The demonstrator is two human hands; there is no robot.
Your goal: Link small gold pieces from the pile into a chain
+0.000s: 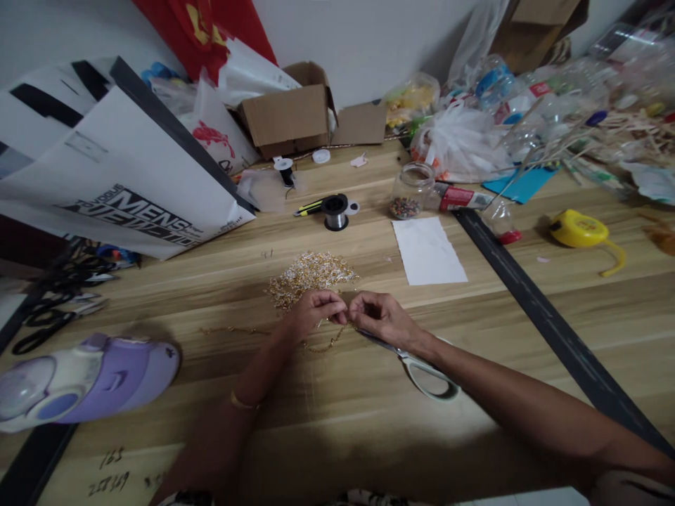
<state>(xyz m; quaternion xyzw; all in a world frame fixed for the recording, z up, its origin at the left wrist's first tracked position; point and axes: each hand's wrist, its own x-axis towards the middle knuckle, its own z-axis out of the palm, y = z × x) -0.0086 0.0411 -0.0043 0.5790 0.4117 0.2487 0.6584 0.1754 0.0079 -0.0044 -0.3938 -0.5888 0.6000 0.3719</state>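
Note:
My left hand [312, 310] and my right hand [378, 316] meet fingertip to fingertip over the wooden table [337, 422], both pinched on a tiny gold piece that I cannot make out. A thin gold bead chain [321, 346] hangs and trails on the table below them. Just beyond my hands lies a heap of small gold and white beads [310, 275]. White-handled scissors [422, 371] lie under my right wrist.
A wire spool [335, 211], a bead jar [409, 191], a white paper sheet [428, 250], a yellow tape measure [582, 230], a black strip [548, 316], a cardboard box [287, 112], a white shopping bag [116, 183] and a purple device [89, 379] surround me.

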